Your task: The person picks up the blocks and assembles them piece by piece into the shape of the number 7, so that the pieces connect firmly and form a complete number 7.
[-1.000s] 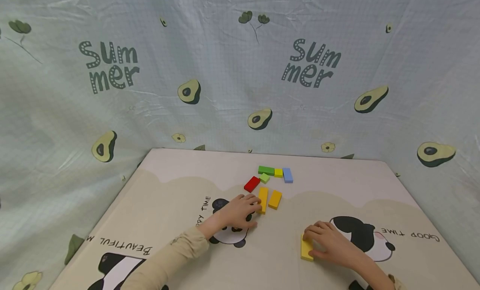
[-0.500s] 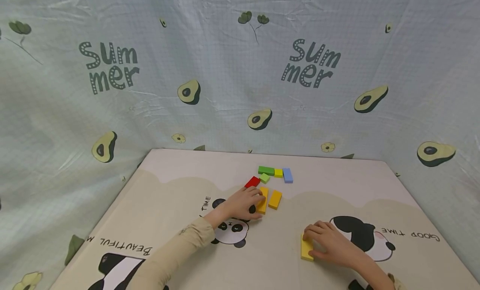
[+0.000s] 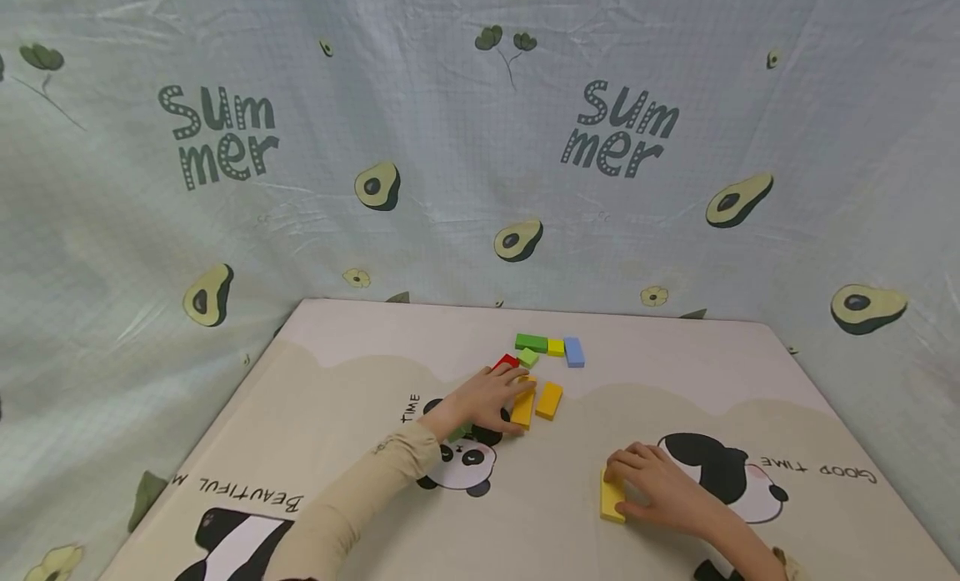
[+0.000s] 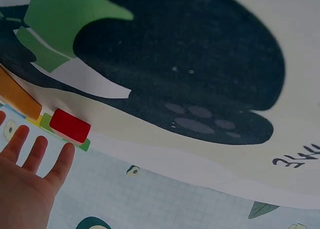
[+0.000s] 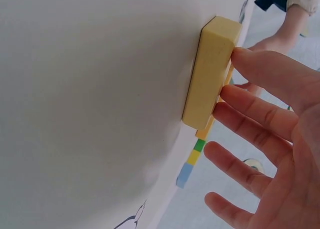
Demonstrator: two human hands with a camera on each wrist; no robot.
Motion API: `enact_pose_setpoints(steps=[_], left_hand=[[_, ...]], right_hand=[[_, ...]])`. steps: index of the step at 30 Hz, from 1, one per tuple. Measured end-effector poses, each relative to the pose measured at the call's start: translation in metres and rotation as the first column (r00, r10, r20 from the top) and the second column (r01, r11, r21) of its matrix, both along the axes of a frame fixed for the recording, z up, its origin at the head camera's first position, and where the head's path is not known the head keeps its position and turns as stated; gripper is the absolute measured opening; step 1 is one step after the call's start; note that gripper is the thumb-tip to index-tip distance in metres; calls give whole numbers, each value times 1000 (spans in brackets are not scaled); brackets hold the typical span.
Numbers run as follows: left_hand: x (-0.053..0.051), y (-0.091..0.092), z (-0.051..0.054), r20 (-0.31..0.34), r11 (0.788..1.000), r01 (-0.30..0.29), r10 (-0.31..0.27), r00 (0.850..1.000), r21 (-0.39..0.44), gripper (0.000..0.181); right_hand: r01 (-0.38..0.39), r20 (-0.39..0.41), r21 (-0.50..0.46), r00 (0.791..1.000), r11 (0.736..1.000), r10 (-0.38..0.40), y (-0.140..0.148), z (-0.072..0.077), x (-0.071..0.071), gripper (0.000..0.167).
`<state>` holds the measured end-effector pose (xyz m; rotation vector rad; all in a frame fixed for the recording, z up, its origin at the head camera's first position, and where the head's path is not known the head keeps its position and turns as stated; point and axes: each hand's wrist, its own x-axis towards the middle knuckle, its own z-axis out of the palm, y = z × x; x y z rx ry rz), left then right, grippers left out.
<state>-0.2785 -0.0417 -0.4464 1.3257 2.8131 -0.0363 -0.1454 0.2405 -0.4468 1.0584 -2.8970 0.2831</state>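
Observation:
My left hand point(image 3: 483, 400) is over the long orange block point(image 3: 522, 408) in the head view, its fingers spread across the block's upper part and thumb near its lower end. The left wrist view shows extended fingers beside the red block point(image 4: 70, 125) and the orange block point(image 4: 19, 95); the thumb is hidden. On the table, a pale yellow block point(image 3: 612, 499) lies against my right hand point(image 3: 663, 491). In the right wrist view, thumb and two fingertips touch one side of that yellow block point(image 5: 210, 74), with the other fingers loosely extended.
A shorter orange block point(image 3: 549, 401) lies right of the long one. Farther back are a light green block point(image 3: 528, 358), a dark green block point(image 3: 531, 343), a small yellow block point(image 3: 555, 348) and a blue block point(image 3: 573, 353). A printed curtain point(image 3: 450, 147) hangs behind the table point(image 3: 375, 331).
My left hand has moved right and slightly away from me, coming over the long orange block and covering part of the red one. The right hand and its yellow block have stayed put.

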Motion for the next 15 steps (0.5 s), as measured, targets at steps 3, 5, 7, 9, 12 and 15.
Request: enact_pose_setpoints(steps=[3,5,7,9,12,15], left_hand=[[-1,1,-1,4,1000,-4,4,1000,-20,75],[-2,2,-2,1,1000,-4,4,1000,-25,74],[-3,2,-2,-9,999,-4,4,1000,-38,73],[-4,2,-1,-18,999,-6,5,1000,-47,72],[-4,1,-1,-21,998,-7,6,1000,-59,71],[-5,1,-1,-23,998,-2,0,1000,-63,70]], right_hand=[[2,1,-1,1000,1000,-2,0,0,0,24],[2,-3,0,1000,1000,-2,-1,0,0,24],[2,-7,1,1000,1000,-2,-1,0,1,24],[2,-11,3,1000,1000,-2,-1,0,1,24],[6,-7,10,1000,1000,-6,-1,0,1,24],[11,1,15,1000,1000,-11,-1,0,2,25]])
